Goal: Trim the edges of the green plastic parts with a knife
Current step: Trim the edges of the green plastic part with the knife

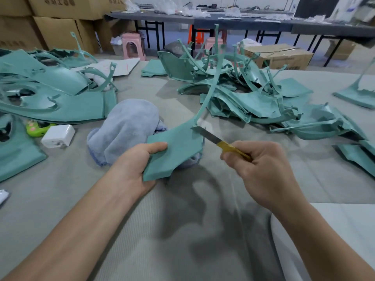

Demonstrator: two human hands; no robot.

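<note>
My left hand (133, 166) grips a flat green plastic part (174, 151) by its near left edge, thumb on top. A long thin curved arm of the part rises from its far corner toward the back. My right hand (261, 167) holds a yellow-handled utility knife (221, 141). Its extended blade tip touches the part's far right edge, just below the base of the thin arm. Both hands are above the grey table cover (182, 230).
A pale blue towel (129, 126) lies under and behind the held part. Piles of green parts sit at the left (50, 92) and at the right (253, 94). A white charger (58, 135) lies at the left. Cardboard boxes, pink stools and dark tables stand behind.
</note>
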